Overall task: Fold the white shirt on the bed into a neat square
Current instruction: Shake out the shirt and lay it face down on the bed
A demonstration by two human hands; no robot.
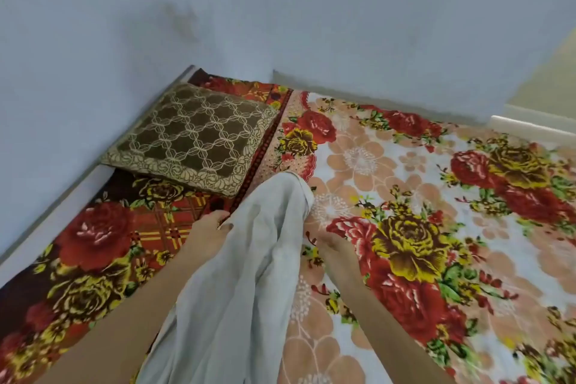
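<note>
The white shirt hangs bunched in a long narrow drape between my arms, its far tip resting on the floral bed cover near the pillow. My left hand pinches its left edge with fingers closed on the cloth. My right hand is at the shirt's right edge, fingers curled under and partly hidden by the fabric, apparently gripping it.
A brown cushion with a gold lattice pattern lies at the bed's far left corner against the pale blue wall. The flowered blanket spreads wide to the right. A white bed frame edge runs along the left.
</note>
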